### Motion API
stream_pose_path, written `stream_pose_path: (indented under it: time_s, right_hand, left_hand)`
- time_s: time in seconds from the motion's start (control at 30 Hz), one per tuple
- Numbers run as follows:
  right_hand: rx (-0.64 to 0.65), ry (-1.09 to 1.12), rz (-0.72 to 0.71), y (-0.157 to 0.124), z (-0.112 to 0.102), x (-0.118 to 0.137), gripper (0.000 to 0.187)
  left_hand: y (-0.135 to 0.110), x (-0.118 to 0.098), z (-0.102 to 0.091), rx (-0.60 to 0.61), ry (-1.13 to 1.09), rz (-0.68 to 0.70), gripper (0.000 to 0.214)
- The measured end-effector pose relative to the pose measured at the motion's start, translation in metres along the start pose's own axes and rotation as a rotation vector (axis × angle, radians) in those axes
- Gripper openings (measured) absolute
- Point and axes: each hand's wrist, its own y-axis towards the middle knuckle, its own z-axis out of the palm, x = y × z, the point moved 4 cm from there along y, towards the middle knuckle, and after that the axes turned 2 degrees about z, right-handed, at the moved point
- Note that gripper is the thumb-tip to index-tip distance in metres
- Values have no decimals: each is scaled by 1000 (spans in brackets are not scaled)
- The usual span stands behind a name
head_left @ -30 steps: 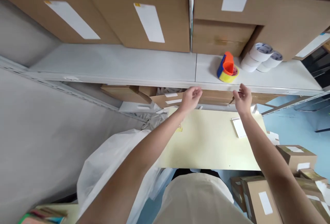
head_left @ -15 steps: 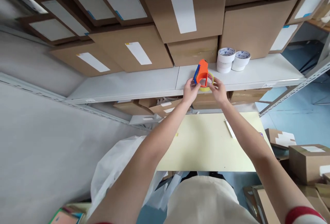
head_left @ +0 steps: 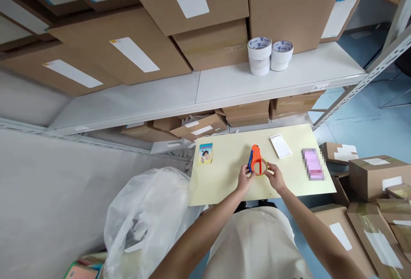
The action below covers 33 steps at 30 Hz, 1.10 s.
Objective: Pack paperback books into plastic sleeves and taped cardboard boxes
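An orange and blue tape dispenser [head_left: 256, 156] is held between my two hands above the pale yellow table. A roll of yellow-edged tape [head_left: 264, 166] sits at its right side. My left hand [head_left: 245, 178] is closed on the dispenser's lower left side. With its fingers pinched, my right hand [head_left: 275, 176] grips the right edge of the tape roll. On the table [head_left: 224, 180] lie a small colourful booklet [head_left: 205, 153] at the left, a white card pad [head_left: 280, 146] behind my right hand, and a blurred pink item [head_left: 313, 164] at the right.
Rolls of white tape [head_left: 259, 56] stand stacked on the grey shelf [head_left: 224, 86], beside large cardboard boxes [head_left: 125, 48]. A clear plastic bag [head_left: 144, 210] of white scraps stands left of the table. More boxes [head_left: 379, 176] crowd the floor at the right.
Both hands have brought the tape dispenser down and back from the shelf edge to above the table. The view has tilted lower, showing more of the tabletop.
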Motion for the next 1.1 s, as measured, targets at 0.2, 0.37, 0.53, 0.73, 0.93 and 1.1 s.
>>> stream_pose_path:
  time_s: [0.2,0.37,0.53,0.73,0.93,1.1]
  right_hand:
    - [-17,-82,38,15,-20,-30,47]
    - [11,-98,79,34,-28,-36,53]
    - [-14,-198,49,37,-34,-42,48]
    - [-29,-293,86,34,-38,-55,51]
    - [-75,-237,96,30,-39,-65,63]
    - [-66,-274,38,20,-40,-56,68]
  left_hand:
    - [11,27,24,68,-73,-78,45]
    - [24,33,41,112,-78,-142,53]
    - [26,37,48,185,-147,-172,61]
    - [21,38,54,266,-196,-259,74]
    - [17,41,53,328,-145,-350,94]
    - [16,47,47,320,-164,-395,107]
